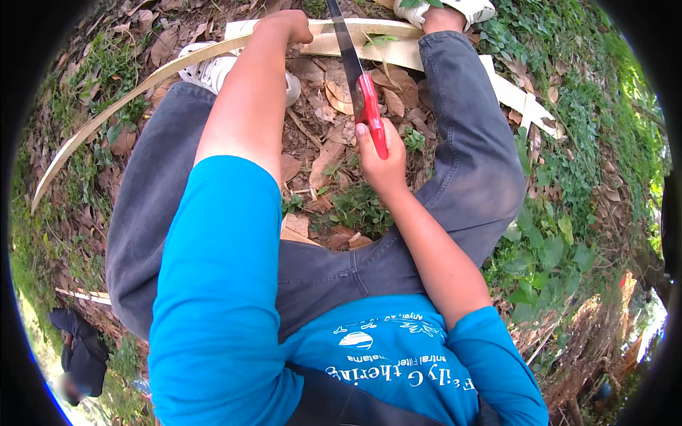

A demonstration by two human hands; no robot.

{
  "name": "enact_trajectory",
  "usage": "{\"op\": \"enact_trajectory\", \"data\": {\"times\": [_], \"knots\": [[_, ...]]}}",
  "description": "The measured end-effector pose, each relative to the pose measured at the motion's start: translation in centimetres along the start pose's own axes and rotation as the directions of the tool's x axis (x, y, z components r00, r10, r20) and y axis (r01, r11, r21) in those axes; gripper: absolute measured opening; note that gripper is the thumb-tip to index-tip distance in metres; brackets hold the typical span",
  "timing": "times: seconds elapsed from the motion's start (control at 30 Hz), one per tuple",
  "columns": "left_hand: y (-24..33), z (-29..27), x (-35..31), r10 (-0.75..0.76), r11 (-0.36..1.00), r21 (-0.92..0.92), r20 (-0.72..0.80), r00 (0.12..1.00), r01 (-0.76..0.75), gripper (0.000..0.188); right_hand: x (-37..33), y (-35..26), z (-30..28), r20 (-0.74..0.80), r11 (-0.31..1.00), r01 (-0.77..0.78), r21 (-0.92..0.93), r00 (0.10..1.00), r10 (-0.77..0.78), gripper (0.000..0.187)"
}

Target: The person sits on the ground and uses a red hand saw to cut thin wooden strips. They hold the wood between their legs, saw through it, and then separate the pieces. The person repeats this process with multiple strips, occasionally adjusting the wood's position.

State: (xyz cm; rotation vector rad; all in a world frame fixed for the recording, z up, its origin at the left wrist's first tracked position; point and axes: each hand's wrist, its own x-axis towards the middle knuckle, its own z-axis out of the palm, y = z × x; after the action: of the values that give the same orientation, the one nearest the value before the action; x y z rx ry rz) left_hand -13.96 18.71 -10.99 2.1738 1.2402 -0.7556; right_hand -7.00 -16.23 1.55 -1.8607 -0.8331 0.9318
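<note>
In my right hand [382, 160] is the red handle of a long, narrow-bladed tool [371, 113], like a pruning saw; I cannot make out teeth. Its dark blade points away and crosses over pale flat wood strips between my feet. My left hand [285, 27] is closed at the far side, on a long pale wood strip [135, 92] that bends round to the left. Part of its fingers is hidden. Another broad pale strip [398, 51] lies beneath the blade, and a split-ended piece [522, 99] sticks out past my right leg.
My bent legs in dark trousers frame the ground, with a white shoe [209, 67] left and another white shoe [469, 10] right. Dry leaves [337, 96] cover the soil. Green plants [550, 255] grow at right. Another person [82, 348] is at the lower left.
</note>
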Motion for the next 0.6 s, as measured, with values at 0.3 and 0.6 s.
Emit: {"op": "enact_trajectory", "data": {"times": [0.3, 0.6], "knots": [[2.0, -0.5, -6.7, 0.208, 0.972, 0.183, -0.372, 0.905, -0.148, 0.035, 1.3, -2.5, 0.2, -0.054, 0.989, 0.049, 0.139, 0.998, -0.041, 0.021], [2.3, -1.5, -6.3, 0.15, 0.984, 0.136, -0.269, 0.951, -0.117, 0.04, 0.9, -2.9, 0.1, -0.042, 0.997, 0.024, 0.068, 0.999, -0.021, 0.019]]}}
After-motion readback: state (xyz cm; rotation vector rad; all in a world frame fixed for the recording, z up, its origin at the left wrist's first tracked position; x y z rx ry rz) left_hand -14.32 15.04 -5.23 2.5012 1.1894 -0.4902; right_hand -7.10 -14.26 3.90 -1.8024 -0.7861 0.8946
